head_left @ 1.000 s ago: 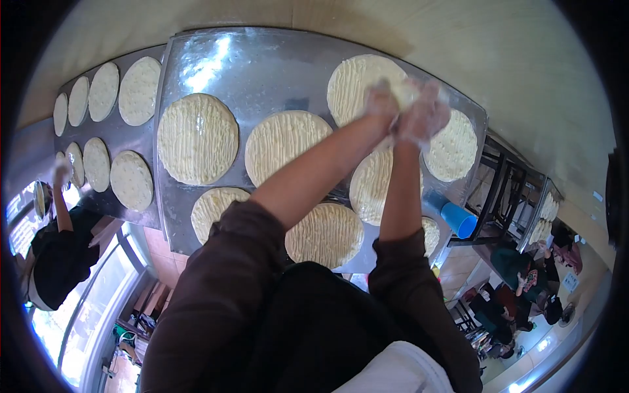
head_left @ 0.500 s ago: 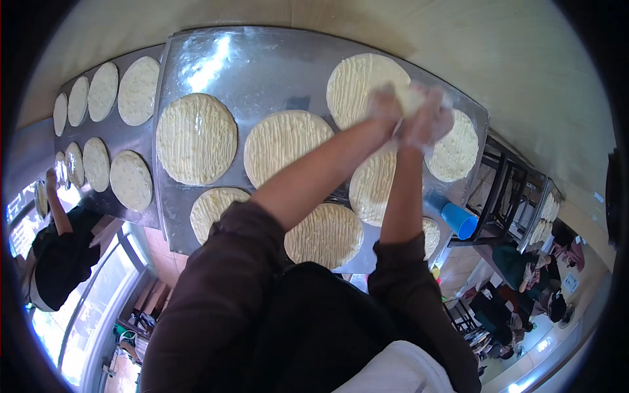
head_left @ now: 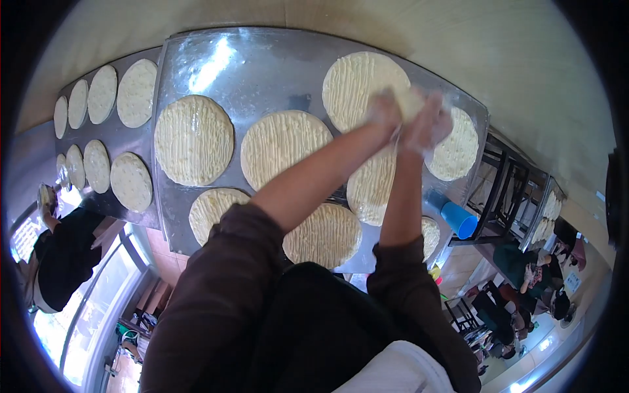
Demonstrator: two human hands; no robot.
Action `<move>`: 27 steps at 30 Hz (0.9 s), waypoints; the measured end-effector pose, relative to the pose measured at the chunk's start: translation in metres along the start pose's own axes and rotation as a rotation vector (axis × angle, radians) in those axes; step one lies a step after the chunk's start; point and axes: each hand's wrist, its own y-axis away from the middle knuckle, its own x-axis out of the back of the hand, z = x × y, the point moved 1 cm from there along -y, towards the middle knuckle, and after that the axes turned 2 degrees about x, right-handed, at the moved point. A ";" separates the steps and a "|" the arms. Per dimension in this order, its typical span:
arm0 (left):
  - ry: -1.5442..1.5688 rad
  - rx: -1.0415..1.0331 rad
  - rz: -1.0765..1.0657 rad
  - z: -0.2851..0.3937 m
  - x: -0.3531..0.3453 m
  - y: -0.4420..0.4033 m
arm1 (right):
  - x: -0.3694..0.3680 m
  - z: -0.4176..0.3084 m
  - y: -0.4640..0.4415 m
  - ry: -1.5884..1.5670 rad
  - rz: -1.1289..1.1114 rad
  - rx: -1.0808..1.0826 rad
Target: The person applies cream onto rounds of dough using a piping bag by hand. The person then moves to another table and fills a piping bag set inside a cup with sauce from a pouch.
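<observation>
Left hand (head_left: 384, 110) and right hand (head_left: 427, 124) blur beside a pale lump (head_left: 409, 103) near ridged dough (head_left: 354, 85); whether open or closed, I cannot tell

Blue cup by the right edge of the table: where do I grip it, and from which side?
Grip the blue cup by its outer wall, below the open rim, fingers around the round body. I'd come in from the person's right, over the table edge: the nearest dough round lies to its left. It looks upright, but the warped view leaves that unsure.
</observation>
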 end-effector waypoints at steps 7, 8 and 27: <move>0.009 -0.091 -0.085 -0.028 0.008 0.060 | 0.035 -0.026 0.055 0.073 0.036 -0.174; 0.010 -0.067 -0.077 -0.013 0.006 0.046 | 0.026 -0.022 0.036 0.006 0.025 -0.140; 0.069 -0.009 -0.220 0.080 0.009 0.023 | -0.012 -0.026 -0.015 -0.114 0.075 -0.064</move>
